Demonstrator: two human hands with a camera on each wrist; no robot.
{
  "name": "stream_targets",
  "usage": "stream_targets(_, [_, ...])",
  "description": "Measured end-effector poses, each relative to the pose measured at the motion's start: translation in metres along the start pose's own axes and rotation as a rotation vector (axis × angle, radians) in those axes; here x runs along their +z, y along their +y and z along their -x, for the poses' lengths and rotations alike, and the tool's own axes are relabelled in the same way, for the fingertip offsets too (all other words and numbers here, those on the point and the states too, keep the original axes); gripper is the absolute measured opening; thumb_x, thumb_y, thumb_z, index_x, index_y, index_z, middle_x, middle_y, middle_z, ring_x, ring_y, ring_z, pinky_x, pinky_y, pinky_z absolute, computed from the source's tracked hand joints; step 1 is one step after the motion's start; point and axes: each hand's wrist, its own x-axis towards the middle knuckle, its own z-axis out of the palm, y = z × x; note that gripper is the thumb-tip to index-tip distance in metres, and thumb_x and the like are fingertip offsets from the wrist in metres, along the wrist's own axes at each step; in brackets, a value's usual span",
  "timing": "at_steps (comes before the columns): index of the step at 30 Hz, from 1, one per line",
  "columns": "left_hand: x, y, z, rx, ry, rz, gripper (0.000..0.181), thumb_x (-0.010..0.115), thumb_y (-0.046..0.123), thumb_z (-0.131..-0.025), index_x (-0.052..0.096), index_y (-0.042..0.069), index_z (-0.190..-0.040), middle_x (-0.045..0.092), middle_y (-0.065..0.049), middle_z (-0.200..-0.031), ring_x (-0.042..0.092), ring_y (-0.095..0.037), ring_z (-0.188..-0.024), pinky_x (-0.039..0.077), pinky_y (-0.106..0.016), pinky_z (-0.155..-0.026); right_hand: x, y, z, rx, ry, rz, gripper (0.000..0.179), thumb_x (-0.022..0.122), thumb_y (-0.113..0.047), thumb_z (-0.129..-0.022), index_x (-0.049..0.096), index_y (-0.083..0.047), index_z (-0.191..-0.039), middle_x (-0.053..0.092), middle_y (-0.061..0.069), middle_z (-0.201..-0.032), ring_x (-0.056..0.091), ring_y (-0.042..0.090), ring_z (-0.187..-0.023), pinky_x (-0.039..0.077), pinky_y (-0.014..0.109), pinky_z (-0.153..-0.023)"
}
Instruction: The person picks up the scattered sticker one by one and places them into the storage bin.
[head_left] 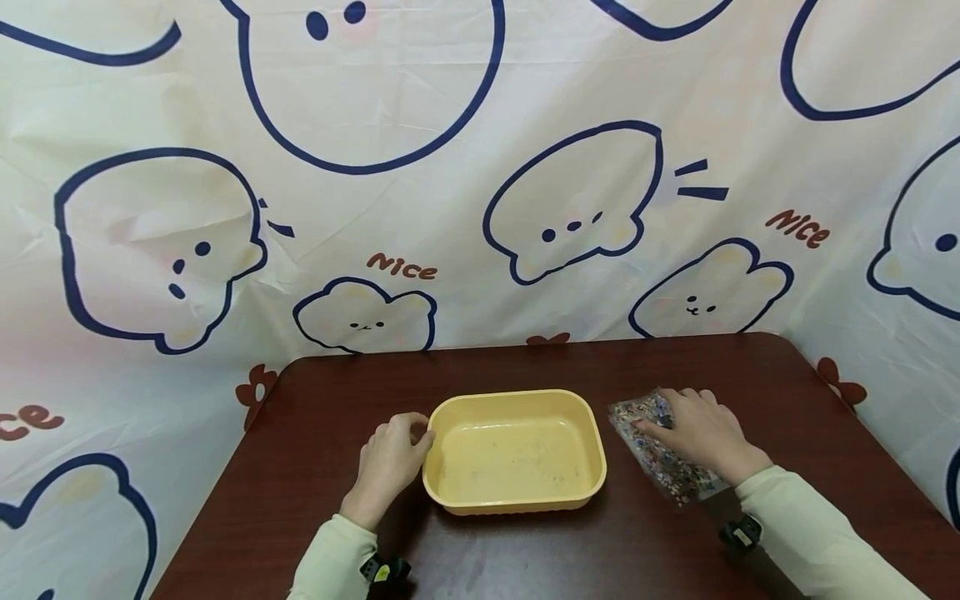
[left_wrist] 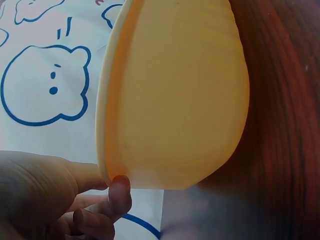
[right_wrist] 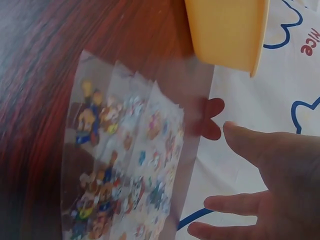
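A yellow plastic basin [head_left: 517, 458] sits at the middle of the table, and its outer wall [left_wrist: 175, 100] fills much of the left wrist view. My left hand [head_left: 390, 458] pinches the basin's rim at its left end, with thumb and a curled finger meeting at the edge. To the right of the basin lies a stack of clear sticker sheets [head_left: 667, 462] printed with small colourful cartoon figures. Over the stack's upper part is my right hand [head_left: 705, 429], thumb and fingers spread apart. In the right wrist view the sheets [right_wrist: 120, 160] fan out slightly, beside the relaxed fingers [right_wrist: 235, 204].
The dark brown wooden table [head_left: 517, 558] has rounded far corners. White cloth [head_left: 465, 217] with blue cartoon outlines hangs behind it and along both sides. Dark devices are strapped at each wrist, one [head_left: 738, 533] beneath the right sleeve.
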Motion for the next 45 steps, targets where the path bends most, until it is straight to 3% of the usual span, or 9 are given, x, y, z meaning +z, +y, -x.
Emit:
stream_targets(6, [0.001, 0.001, 0.0, -0.011, -0.008, 0.002, 0.024, 0.071, 0.026, -0.094, 0.075, 0.011, -0.112, 0.073, -0.004, -0.082, 0.06, -0.013, -0.064, 0.046, -0.033, -0.057, 0.0, 0.008, 0.002, -0.006, -0.044, -0.008, 0.08, 0.072, -0.052, -0.088, 0.055, 0.007, -0.138, 0.061, 0.033, -0.126, 0.056, 0.052, -0.111, 0.051, 0.062, -0.08])
stream_targets(19, [0.0, 0.0, 0.001, -0.002, 0.002, 0.0, 0.024, 0.071, 0.027, -0.094, 0.075, 0.012, -0.112, 0.071, -0.002, -0.078, 0.06, -0.013, -0.063, 0.046, -0.036, -0.058, -0.001, 0.029, -0.008, 0.01, -0.142, -0.041, 0.093, 0.075, -0.061, -0.081, 0.053, 0.008, -0.14, 0.059, 0.034, -0.128, 0.053, 0.053, -0.111, 0.05, 0.057, -0.073])
stream_targets(27, [0.001, 0.0, 0.001, 0.01, 0.003, -0.014, 0.023, 0.07, 0.025, -0.094, 0.074, 0.011, -0.112, 0.076, -0.005, -0.089, 0.066, -0.018, -0.071, 0.05, -0.04, -0.062, -0.002, 0.04, -0.01, 0.007, -0.2, -0.038, 0.096, 0.077, -0.061, -0.078, 0.052, 0.008, -0.14, 0.055, 0.036, -0.13, 0.051, 0.054, -0.111, 0.049, 0.061, -0.077])
stream_targets(33, [0.001, 0.001, 0.001, 0.003, -0.001, -0.019, 0.024, 0.071, 0.027, -0.094, 0.074, 0.011, -0.112, 0.073, -0.003, -0.081, 0.061, -0.014, -0.065, 0.048, -0.036, -0.059, 0.0, 0.043, -0.011, 0.027, -0.228, -0.026, 0.104, 0.081, -0.062, -0.074, 0.05, 0.012, -0.139, 0.053, 0.038, -0.131, 0.05, 0.054, -0.111, 0.049, 0.061, -0.078])
stream_targets(38, [0.003, 0.0, 0.001, 0.009, -0.005, -0.024, 0.025, 0.071, 0.027, -0.094, 0.074, 0.011, -0.112, 0.074, -0.003, -0.085, 0.062, -0.014, -0.065, 0.047, -0.035, -0.058, 0.001, 0.044, -0.012, 0.038, -0.229, -0.035, 0.104, 0.082, -0.061, -0.072, 0.051, 0.013, -0.138, 0.054, 0.038, -0.129, 0.051, 0.052, -0.107, 0.05, 0.057, -0.075])
stream_targets(45, [0.003, -0.001, 0.0, 0.012, 0.0, -0.024, 0.023, 0.071, 0.026, -0.094, 0.074, 0.011, -0.111, 0.074, -0.002, -0.083, 0.062, -0.014, -0.065, 0.046, -0.035, -0.058, 0.003, 0.043, -0.012, 0.029, -0.196, -0.072, 0.096, 0.084, -0.055, -0.074, 0.056, 0.011, -0.136, 0.056, 0.037, -0.132, 0.056, 0.049, -0.106, 0.043, 0.039, -0.06])
